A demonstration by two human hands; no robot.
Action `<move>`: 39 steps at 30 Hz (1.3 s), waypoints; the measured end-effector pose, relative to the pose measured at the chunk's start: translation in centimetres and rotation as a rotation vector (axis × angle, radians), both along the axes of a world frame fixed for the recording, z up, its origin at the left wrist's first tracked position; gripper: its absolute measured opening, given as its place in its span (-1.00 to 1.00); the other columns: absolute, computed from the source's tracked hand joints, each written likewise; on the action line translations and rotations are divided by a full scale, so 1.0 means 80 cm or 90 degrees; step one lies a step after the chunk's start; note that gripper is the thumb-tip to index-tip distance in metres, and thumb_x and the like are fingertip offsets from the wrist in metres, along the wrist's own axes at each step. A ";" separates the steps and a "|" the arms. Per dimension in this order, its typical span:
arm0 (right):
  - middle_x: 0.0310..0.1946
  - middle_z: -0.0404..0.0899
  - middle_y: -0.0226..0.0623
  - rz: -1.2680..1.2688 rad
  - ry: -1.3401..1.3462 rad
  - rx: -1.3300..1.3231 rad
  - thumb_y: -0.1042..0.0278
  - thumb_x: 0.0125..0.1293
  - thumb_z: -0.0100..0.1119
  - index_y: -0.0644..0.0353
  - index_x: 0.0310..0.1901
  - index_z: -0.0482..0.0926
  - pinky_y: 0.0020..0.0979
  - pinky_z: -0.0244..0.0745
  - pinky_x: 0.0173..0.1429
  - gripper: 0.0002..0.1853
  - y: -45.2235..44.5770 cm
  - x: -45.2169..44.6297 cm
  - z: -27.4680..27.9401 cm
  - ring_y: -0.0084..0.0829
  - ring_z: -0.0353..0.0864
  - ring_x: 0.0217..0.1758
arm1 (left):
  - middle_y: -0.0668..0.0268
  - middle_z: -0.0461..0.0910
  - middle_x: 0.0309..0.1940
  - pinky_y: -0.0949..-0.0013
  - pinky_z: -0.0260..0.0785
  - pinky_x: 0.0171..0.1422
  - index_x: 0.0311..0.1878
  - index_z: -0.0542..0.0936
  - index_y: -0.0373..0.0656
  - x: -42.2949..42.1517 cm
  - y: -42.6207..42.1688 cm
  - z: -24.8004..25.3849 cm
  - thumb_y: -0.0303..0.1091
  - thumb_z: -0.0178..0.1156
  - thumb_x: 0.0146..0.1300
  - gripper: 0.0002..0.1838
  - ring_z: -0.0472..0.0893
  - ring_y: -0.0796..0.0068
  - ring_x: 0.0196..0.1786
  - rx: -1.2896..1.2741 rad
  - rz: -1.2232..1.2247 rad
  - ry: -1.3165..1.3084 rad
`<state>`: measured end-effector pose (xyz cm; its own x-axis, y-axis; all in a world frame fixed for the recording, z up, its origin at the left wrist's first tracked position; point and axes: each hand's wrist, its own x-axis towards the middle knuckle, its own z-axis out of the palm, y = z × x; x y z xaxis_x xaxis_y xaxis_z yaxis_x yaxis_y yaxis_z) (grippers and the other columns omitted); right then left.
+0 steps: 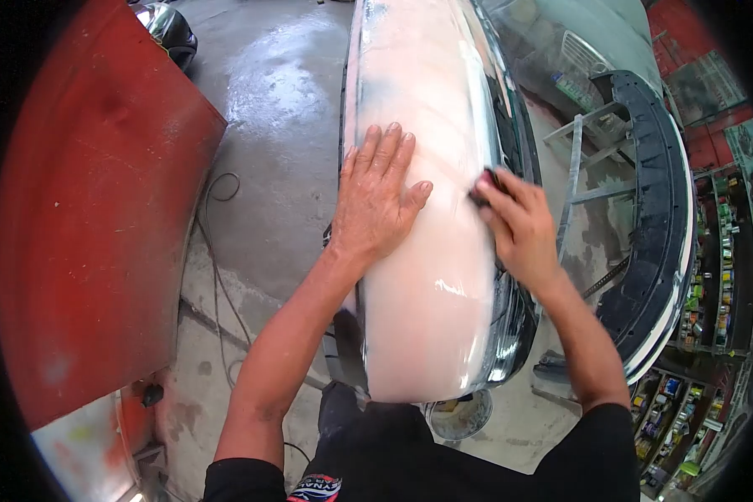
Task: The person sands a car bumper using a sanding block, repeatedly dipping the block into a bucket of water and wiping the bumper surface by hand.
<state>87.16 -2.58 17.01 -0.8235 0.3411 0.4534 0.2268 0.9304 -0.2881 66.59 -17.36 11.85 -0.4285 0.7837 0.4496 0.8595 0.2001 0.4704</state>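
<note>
A long curved panel [431,326], pale pink and white with glossy black edges, stretches away in front of me. My left hand [378,197] lies flat on its upper surface, fingers spread and holding nothing. Near the panel's right edge, my right hand [519,222] is closed around a small dark block [485,182], pressed against the pale surface. The block is slightly blurred and partly covered by my fingers. The pale surface looks wet and shiny near its lower end.
A large red panel [109,217] stands at the left, with a thin cable [216,268] on the floor beside it. At the right, a black bumper-like part [657,217] rests by a metal stand [576,167]. Shelves [724,259] hold several small containers. A bucket [462,418] sits below the panel.
</note>
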 end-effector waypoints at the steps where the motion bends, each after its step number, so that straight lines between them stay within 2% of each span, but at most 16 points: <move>1: 0.25 0.68 -0.08 0.011 0.026 0.019 0.52 0.29 0.41 0.03 0.21 0.77 -0.14 0.48 0.39 -0.56 0.019 -0.020 -0.003 -0.02 0.63 0.31 | 0.05 0.29 0.64 -0.16 -0.08 0.75 0.61 0.39 -0.14 0.001 0.000 0.000 0.05 0.07 0.58 -0.32 0.15 -0.05 0.72 0.000 -0.002 0.001; 5: 0.05 0.76 -0.03 0.018 0.107 0.079 0.27 0.43 0.30 0.20 0.06 0.78 -0.10 0.53 0.26 -0.71 0.148 -0.160 -0.001 0.03 0.70 0.13 | 0.01 0.33 0.62 -0.14 -0.04 0.74 0.59 0.41 -0.17 -0.003 0.001 -0.003 0.04 0.07 0.59 -0.33 0.19 -0.09 0.70 0.013 -0.004 0.024; 6: 0.04 0.76 -0.04 -0.023 0.097 0.039 0.20 0.42 0.26 0.09 0.03 0.82 -0.01 0.56 0.24 -0.72 0.169 -0.187 -0.006 0.07 0.72 0.08 | 0.00 0.35 0.61 -0.13 -0.03 0.74 0.58 0.42 -0.18 -0.004 0.003 -0.005 0.04 0.06 0.60 -0.34 0.20 -0.11 0.70 0.019 -0.011 0.030; 9: 0.02 0.76 -0.04 -0.098 0.114 0.068 0.19 0.41 0.29 0.13 0.01 0.81 -0.02 0.59 0.16 -0.72 0.165 -0.199 -0.009 0.12 0.73 -0.01 | -0.02 0.38 0.58 -0.09 -0.01 0.73 0.56 0.44 -0.20 -0.005 0.003 -0.006 0.01 0.03 0.62 -0.37 0.22 -0.14 0.68 0.032 -0.013 0.045; 10: 0.00 0.76 -0.03 -0.121 0.124 0.062 0.20 0.41 0.30 0.16 0.00 0.80 -0.04 0.60 0.13 -0.72 0.157 -0.192 -0.009 0.14 0.73 -0.04 | -0.02 0.38 0.58 -0.09 0.00 0.73 0.56 0.44 -0.21 -0.005 0.003 -0.007 0.01 0.02 0.63 -0.37 0.23 -0.14 0.68 0.034 -0.015 0.053; 13: 0.08 0.74 -0.10 -0.092 0.095 0.024 0.20 0.43 0.27 0.02 0.10 0.80 -0.03 0.59 0.20 -0.71 0.088 -0.126 -0.012 0.07 0.70 0.06 | -0.02 0.37 0.59 -0.07 0.00 0.73 0.57 0.44 -0.21 -0.007 0.003 -0.009 0.01 -0.01 0.64 -0.38 0.23 -0.14 0.68 0.038 -0.017 0.071; 16: 0.09 0.69 -0.11 -0.072 0.139 0.065 0.40 0.35 0.35 0.09 0.04 0.74 -0.04 0.55 0.16 -0.76 -0.031 -0.015 -0.021 0.03 0.64 0.01 | -0.02 0.35 0.60 -0.09 0.00 0.73 0.57 0.43 -0.21 -0.007 0.004 -0.012 0.03 -0.03 0.65 -0.36 0.22 -0.13 0.68 0.038 -0.018 0.078; 19: 0.25 0.65 -0.14 -0.140 0.032 0.009 0.50 0.25 0.40 0.04 0.22 0.73 -0.14 0.54 0.29 -0.53 -0.152 0.098 -0.036 -0.08 0.62 0.11 | -0.01 0.35 0.61 -0.09 0.00 0.73 0.57 0.43 -0.21 -0.006 0.005 -0.014 0.04 -0.05 0.66 -0.36 0.22 -0.12 0.68 0.037 -0.015 0.086; 21: 0.34 0.62 -0.15 -0.141 -0.010 0.004 0.56 0.23 0.38 -0.02 0.20 0.76 -0.16 0.54 0.26 -0.52 -0.203 0.148 -0.047 -0.12 0.60 0.13 | -0.01 0.36 0.60 -0.09 0.01 0.73 0.57 0.43 -0.21 -0.004 0.005 -0.015 0.04 -0.04 0.65 -0.36 0.23 -0.13 0.68 0.028 0.002 0.096; 25: 0.30 0.64 -0.18 -0.112 0.028 0.025 0.54 0.22 0.36 -0.03 0.20 0.75 -0.13 0.53 0.30 -0.52 -0.163 0.122 -0.052 -0.10 0.60 0.12 | -0.01 0.38 0.59 -0.05 0.04 0.73 0.55 0.45 -0.22 -0.007 0.008 -0.014 -0.01 -0.01 0.64 -0.39 0.26 -0.14 0.66 0.049 -0.003 0.105; 28: 0.07 0.72 -0.15 -0.077 0.126 0.094 0.29 0.40 0.30 0.05 0.01 0.75 -0.10 0.52 0.15 -0.80 -0.058 0.012 -0.028 0.01 0.67 0.02 | 0.00 0.38 0.58 -0.03 0.05 0.73 0.54 0.47 -0.20 -0.013 0.012 -0.021 -0.03 0.01 0.63 -0.41 0.27 -0.15 0.65 0.065 -0.013 0.128; 30: -0.06 0.75 -0.14 -0.126 0.120 0.046 0.23 0.41 0.29 0.08 -0.07 0.80 -0.08 0.56 0.10 -0.81 0.007 -0.048 -0.033 0.01 0.68 -0.01 | 0.01 0.39 0.58 -0.03 0.05 0.74 0.53 0.48 -0.19 -0.017 0.013 -0.027 -0.05 0.02 0.63 -0.43 0.27 -0.16 0.64 0.070 -0.018 0.135; 31: 0.03 0.74 0.05 -0.147 0.075 -0.028 0.18 0.36 0.31 0.14 0.05 0.80 -0.07 0.55 0.27 -0.67 0.006 -0.054 -0.008 0.08 0.69 0.14 | 0.02 0.43 0.55 -0.16 0.10 0.68 0.50 0.53 -0.15 -0.023 0.017 -0.034 0.13 0.05 0.59 -0.35 0.30 -0.16 0.64 0.110 -0.027 0.117; 35: -0.03 0.72 -0.09 -0.154 0.088 0.066 0.23 0.44 0.28 0.15 0.04 0.75 -0.08 0.53 0.19 -0.74 -0.061 0.009 -0.036 0.02 0.67 0.05 | 0.04 0.35 0.61 0.00 0.00 0.76 0.57 0.44 -0.15 -0.034 0.016 -0.037 0.04 -0.02 0.63 -0.37 0.23 -0.10 0.67 0.070 -0.045 0.135; 37: 0.11 0.66 -0.15 -0.198 0.101 0.092 0.32 0.35 0.38 0.06 0.09 0.73 -0.10 0.55 0.09 -0.71 -0.163 0.089 -0.053 -0.04 0.65 -0.03 | 0.06 0.34 0.62 0.00 -0.01 0.77 0.57 0.46 -0.13 -0.038 0.018 -0.047 0.04 -0.02 0.63 -0.38 0.23 -0.09 0.68 0.080 -0.047 0.156; 39: 0.28 0.64 -0.13 -0.244 0.061 0.058 0.40 0.26 0.46 0.02 0.16 0.77 -0.18 0.54 0.20 -0.60 -0.261 0.174 -0.092 -0.10 0.62 0.11 | 0.07 0.34 0.63 0.00 -0.02 0.77 0.56 0.48 -0.11 -0.037 0.016 -0.045 0.03 -0.01 0.63 -0.40 0.22 -0.09 0.68 0.077 -0.030 0.158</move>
<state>101.05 -23.45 9.67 -0.5977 0.5700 0.5638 0.5379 0.8066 -0.2453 63.66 -16.08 8.28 -0.2581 0.7344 0.6277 0.9583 0.1121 0.2629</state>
